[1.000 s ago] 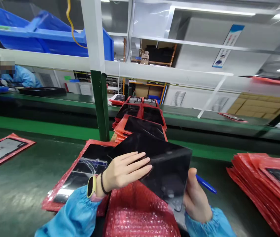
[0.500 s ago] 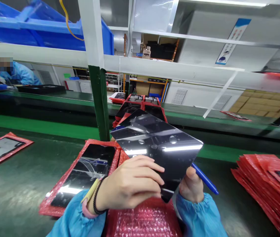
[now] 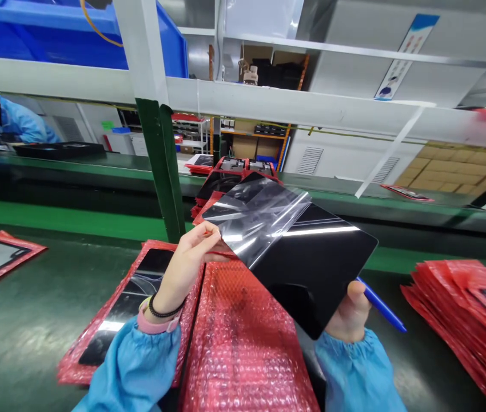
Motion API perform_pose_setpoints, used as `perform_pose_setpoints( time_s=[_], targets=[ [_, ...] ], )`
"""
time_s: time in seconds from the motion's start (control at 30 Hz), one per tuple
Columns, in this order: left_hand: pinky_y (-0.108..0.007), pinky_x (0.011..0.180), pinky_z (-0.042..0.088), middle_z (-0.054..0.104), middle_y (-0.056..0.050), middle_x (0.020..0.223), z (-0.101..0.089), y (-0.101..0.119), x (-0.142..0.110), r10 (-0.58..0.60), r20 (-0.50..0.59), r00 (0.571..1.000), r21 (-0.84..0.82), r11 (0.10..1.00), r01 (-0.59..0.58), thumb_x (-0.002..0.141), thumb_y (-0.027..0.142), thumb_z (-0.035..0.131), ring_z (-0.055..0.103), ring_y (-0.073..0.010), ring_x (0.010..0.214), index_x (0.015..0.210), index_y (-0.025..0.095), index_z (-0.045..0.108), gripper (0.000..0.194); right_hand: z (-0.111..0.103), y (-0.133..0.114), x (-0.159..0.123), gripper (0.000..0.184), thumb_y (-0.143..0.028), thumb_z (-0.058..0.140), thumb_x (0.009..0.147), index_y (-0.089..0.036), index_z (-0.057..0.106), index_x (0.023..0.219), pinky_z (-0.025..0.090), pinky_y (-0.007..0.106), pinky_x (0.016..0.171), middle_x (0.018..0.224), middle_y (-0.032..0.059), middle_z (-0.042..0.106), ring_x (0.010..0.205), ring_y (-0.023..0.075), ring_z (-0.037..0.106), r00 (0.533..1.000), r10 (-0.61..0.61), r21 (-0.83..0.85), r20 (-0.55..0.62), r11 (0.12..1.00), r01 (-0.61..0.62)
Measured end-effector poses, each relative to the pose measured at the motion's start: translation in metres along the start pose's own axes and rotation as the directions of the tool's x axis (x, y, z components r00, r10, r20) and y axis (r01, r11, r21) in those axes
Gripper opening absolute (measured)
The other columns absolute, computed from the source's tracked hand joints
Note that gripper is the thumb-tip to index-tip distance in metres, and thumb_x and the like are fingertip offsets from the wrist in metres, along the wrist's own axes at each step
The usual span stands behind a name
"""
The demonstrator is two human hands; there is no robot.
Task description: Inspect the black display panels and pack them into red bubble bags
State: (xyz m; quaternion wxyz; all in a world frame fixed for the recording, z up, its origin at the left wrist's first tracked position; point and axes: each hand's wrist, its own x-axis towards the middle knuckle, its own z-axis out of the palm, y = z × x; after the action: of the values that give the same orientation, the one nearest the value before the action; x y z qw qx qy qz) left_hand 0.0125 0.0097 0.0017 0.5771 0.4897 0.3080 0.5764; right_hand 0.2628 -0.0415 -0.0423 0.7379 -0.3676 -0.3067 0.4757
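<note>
A glossy black screen panel [image 3: 333, 252] is held tilted in front of me, gripped at its lower right edge by my right hand [image 3: 348, 315]. That hand is closed, and a blue pen [image 3: 382, 306] sticks out from behind it. My left hand [image 3: 195, 249] is closed in a pinch at the panel's left side, on the edge of a clear protective film [image 3: 264, 226]. The film is folded back over the upper left part; the lower right part of the panel is bare. Beneath lies a red bubble-wrap bag [image 3: 247, 337].
Left of it, another black panel [image 3: 118, 309] lies on red bubble wrap. A stack of red bubble bags [image 3: 457, 320] is at right. A green post [image 3: 159, 171] rises behind my left hand. More wrapped panels [image 3: 217, 186] stand beyond. A co-worker [image 3: 20, 120] sits far left.
My left hand has moved from the panel's front to its left side, drawing the film back toward the upper left. The panel has shifted slightly right with my right hand.
</note>
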Motion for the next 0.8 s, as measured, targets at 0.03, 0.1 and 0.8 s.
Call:
perform_pose_setpoints(
  time_s=[0.03, 0.1, 0.8],
  targets=[
    [-0.025, 0.064, 0.057, 0.059, 0.003, 0.071, 0.001, 0.0, 0.0, -0.033, 0.012, 0.999, -0.074, 0.997, 0.034, 0.08, 0.025, 0.07, 0.062, -0.012, 0.068, 0.074, 0.017, 0.057, 0.016, 0.0, 0.0, 0.0, 0.066, -0.065, 0.084, 0.045, -0.034, 0.074, 0.103, 0.055, 0.05, 0.09, 0.087, 0.0026, 0.079, 0.098, 0.0347, 0.07, 1.0, 0.002, 0.007, 0.002, 1.0, -0.002],
    [-0.026, 0.065, 0.057, 0.056, 0.004, 0.073, 0.005, 0.0, -0.001, -0.089, 0.07, 0.994, -0.219, 0.97, 0.102, 0.08, 0.022, 0.069, 0.061, -0.0106, 0.067, 0.074, 0.017, 0.057, 0.014, 0.0, 0.002, -0.001, 0.059, -0.065, 0.082, 0.049, -0.036, 0.074, 0.1, 0.054, 0.048, 0.093, 0.091, 0.0013, 0.078, 0.101, 0.033, 0.07, 1.0, 0.006, 0.027, 0.008, 1.0, -0.007],
    [-0.029, 0.074, 0.052, 0.05, 0.0, 0.076, 0.034, 0.01, -0.031, 0.329, -0.495, 0.804, -0.332, 0.784, -0.525, 0.089, 0.019, 0.042, 0.056, -0.0158, 0.076, 0.074, 0.021, 0.053, 0.018, 0.062, -0.002, -0.047, 0.084, -0.021, 0.074, 0.079, -0.038, 0.03, 0.149, 0.028, 0.039, 0.118, 0.156, -0.0054, 0.035, 0.146, 0.0222, 0.025, 0.946, -0.141, -0.318, 0.291, 0.918, 0.235]
  ],
)
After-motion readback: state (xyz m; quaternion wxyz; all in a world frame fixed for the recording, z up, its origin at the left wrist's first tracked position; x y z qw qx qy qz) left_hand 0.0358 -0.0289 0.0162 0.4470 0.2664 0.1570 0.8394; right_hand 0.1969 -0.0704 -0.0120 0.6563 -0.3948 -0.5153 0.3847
